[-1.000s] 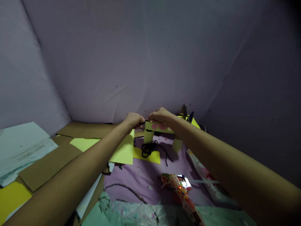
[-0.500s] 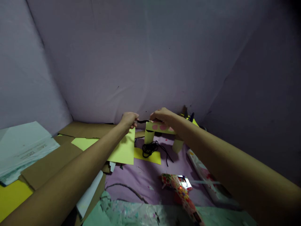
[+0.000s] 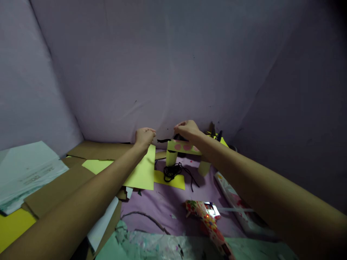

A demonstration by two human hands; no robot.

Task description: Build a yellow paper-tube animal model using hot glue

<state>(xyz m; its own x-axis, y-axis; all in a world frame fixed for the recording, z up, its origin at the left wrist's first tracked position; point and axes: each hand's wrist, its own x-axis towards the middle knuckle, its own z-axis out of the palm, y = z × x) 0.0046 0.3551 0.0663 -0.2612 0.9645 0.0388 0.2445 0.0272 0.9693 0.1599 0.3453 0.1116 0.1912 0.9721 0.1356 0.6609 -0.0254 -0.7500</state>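
Our left hand point(image 3: 144, 136), fingers curled closed and seemingly empty, has let go of the black strip point(image 3: 164, 141), which juts free beside the spotted stand point(image 3: 182, 148). Our right hand point(image 3: 189, 129) is above the stand; its grip we cannot tell. We count one strip, one stand, one glue gun point(image 3: 210, 222), one cord bundle point(image 3: 172, 172).

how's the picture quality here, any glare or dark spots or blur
Head view: dim overall, right side wall darkest, top right corner almost black; glare on the shiny panel of the glue gun, beside a small red light; both forearms look stretched toward the bottom corners, wide-lens style; fingertips of the left hand and right hand too soft to read finely
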